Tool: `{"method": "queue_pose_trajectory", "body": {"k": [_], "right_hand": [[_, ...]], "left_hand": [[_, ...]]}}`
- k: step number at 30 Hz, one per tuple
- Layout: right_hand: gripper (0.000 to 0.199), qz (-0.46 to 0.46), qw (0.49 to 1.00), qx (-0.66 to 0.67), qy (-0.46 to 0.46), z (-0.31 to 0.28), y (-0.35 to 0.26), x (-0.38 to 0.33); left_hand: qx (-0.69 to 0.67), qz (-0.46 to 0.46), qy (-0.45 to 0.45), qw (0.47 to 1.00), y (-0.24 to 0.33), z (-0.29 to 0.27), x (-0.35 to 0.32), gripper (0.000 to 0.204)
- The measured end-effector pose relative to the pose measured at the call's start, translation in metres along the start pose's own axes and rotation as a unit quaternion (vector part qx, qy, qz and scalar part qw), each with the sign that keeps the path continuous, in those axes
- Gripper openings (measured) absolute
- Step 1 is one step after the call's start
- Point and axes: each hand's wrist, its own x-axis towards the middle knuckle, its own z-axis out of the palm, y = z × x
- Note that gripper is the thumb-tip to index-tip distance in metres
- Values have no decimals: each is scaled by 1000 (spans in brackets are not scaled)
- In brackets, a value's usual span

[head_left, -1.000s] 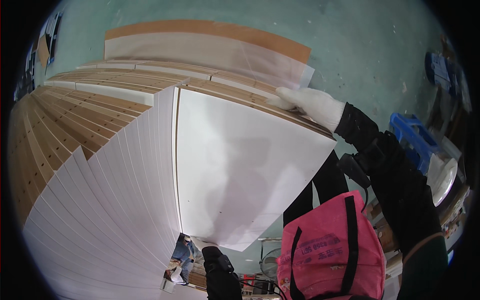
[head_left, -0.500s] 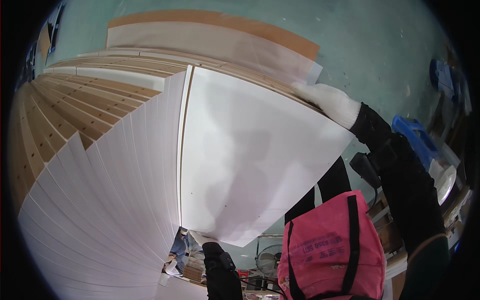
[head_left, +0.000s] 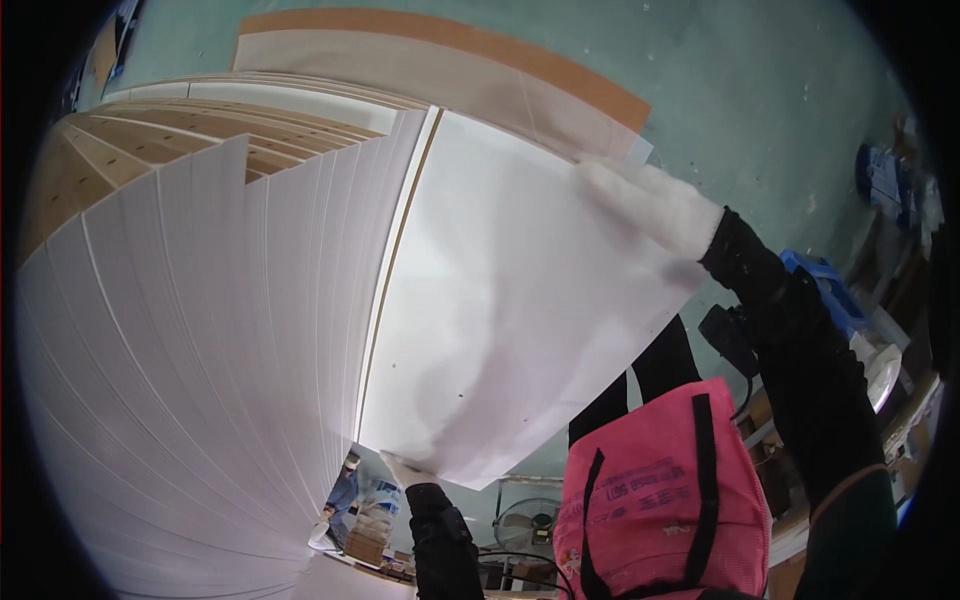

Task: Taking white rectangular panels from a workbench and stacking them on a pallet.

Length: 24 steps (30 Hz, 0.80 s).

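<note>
A large white panel stands in front of me, its left edge showing a brown strip, at the end of a long row of similar white panels. At its lower corner my left hand, in a white glove, grips the edge; most of its fingers are hidden. My right hand, also gloved in white and slightly blurred, lies stretched out over the panel's upper right part, fingers pointing left. It looks flat against the surface rather than wrapped round the edge.
Brown drilled panel edges show at the far left. Beyond the row, a brown-edged sheet lies on the green floor. A pink apron hangs before me. Blue plastic items lie right; a fan and a person appear below.
The front panel's top left corner and the row's upper edges have shifted right. My right hand has moved from the panel's far edge onto its face. My left hand stays at the lower corner.
</note>
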Motion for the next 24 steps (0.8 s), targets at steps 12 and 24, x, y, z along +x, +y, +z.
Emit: {"method": "queue_pose_trajectory", "body": {"k": [12, 24], "right_hand": [[58, 8, 993, -116, 23, 11, -5, 5], [68, 61, 994, -85, -44, 1, -9, 3]], "left_hand": [[-71, -62, -34, 995, 8, -10, 6, 68], [-52, -69, 21, 996, 10, 7, 0, 73]]}}
